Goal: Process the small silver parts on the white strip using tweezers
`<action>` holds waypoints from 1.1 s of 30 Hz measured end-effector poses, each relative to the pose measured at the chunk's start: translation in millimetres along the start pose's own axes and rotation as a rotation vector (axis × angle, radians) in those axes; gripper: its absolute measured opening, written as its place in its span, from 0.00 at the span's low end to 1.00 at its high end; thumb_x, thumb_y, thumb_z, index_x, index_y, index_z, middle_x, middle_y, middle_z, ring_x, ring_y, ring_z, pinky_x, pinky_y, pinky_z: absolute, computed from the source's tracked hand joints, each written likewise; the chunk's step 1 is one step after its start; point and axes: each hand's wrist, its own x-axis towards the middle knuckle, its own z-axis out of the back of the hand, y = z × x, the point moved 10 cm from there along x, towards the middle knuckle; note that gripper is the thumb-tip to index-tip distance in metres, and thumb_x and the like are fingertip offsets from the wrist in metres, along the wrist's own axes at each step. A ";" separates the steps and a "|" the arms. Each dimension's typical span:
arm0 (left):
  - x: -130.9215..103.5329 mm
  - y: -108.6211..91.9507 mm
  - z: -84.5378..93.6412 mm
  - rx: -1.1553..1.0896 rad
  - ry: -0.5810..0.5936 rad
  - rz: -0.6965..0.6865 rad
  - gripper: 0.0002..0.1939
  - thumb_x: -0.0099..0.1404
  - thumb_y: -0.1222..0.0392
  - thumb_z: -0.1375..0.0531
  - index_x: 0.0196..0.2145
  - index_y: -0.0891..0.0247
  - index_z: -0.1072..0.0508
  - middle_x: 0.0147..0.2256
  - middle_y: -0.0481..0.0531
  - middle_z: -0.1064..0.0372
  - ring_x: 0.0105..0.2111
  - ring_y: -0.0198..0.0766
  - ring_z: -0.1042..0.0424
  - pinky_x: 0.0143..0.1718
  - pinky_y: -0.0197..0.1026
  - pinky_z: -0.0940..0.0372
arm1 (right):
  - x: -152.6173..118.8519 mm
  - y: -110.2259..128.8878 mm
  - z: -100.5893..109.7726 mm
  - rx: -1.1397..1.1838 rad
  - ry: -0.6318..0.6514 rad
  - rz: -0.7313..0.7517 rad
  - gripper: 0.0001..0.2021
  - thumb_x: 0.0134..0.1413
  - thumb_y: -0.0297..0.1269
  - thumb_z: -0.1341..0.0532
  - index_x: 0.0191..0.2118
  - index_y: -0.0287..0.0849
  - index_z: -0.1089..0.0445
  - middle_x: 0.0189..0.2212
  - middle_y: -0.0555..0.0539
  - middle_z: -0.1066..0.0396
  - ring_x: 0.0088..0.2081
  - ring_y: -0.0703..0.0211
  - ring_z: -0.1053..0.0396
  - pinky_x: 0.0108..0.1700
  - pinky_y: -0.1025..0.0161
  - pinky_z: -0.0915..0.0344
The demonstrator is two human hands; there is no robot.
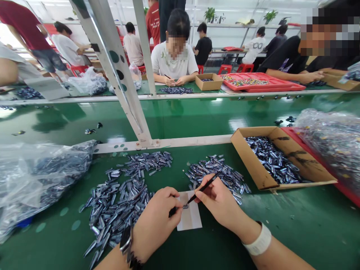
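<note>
Left fingers (176, 203) pinching small oblong piece (185, 206), right fingers (201, 195) gripping slim black tool (207, 184), glossy elongated parts (119, 206) heaped

Dark left-wrist watch (126, 240), white right-wrist band (259, 240)

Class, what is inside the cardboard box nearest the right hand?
The cardboard box holds heaped small, dark, shiny pieces. Lower pieces and the box's floor are covered, so unseen.

The green tabletop (60, 245) bears clips (120, 206) in heaps — plus paper (191, 222), box (249, 163) and bag (42, 180).
</note>
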 end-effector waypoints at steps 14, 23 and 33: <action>-3.9 -9.8 -0.1 0.041 -0.010 -0.149 0.11 0.62 0.73 0.42 0.33 0.59 0.24 0.41 0.50 0.30 0.43 0.42 0.30 0.45 0.44 0.32 | -3.4 1.7 -1.9 -0.060 0.026 0.076 0.07 0.58 0.31 0.39 0.38 0.47 0.40 0.33 0.51 0.31 0.34 0.57 0.27 0.36 0.60 0.30; -6.5 -17.5 2.9 0.124 -0.044 -0.183 0.11 0.61 0.74 0.42 0.32 0.59 0.24 0.39 0.50 0.29 0.40 0.42 0.29 0.43 0.44 0.31 | -8.6 13.2 -0.8 -0.077 0.021 0.185 0.03 0.62 0.32 0.41 0.40 0.47 0.37 0.36 0.50 0.33 0.35 0.59 0.28 0.38 0.61 0.29; 0.1 4.1 33.7 0.183 -0.250 -0.128 0.08 0.64 0.67 0.44 0.35 0.59 0.24 0.37 0.50 0.27 0.39 0.40 0.29 0.44 0.42 0.32 | -7.9 22.0 40.8 -0.059 -0.307 0.259 0.13 0.58 0.48 0.37 0.38 0.48 0.40 0.30 0.50 0.30 0.27 0.56 0.24 0.32 0.58 0.26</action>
